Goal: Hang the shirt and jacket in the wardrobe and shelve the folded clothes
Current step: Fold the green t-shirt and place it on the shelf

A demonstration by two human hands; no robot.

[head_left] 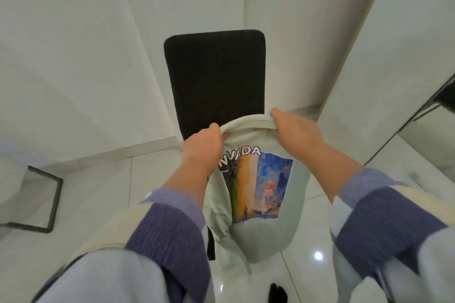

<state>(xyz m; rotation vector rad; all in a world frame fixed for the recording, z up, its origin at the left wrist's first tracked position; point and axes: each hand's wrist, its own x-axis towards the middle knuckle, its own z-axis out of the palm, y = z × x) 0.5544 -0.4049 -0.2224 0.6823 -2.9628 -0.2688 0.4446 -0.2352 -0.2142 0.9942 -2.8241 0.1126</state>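
Observation:
A pale green shirt [268, 236] with a colourful printed picture and white lettering hangs in front of me, above the floor. My left hand [203, 146] grips the left side of its neck opening. My right hand [295, 134] grips the right side of the same collar. The shirt droops down between my forearms, bunched at the bottom. Directly behind it stands a black chair [215, 74], its backrest upright. No hanger, jacket or folded clothes show in this view.
White wardrobe panels [394, 44] rise at the right and white walls at the left. A mirror with a dark frame [433, 115] is at the far right. A black metal frame [55, 199] stands on the glossy white tile floor at the left.

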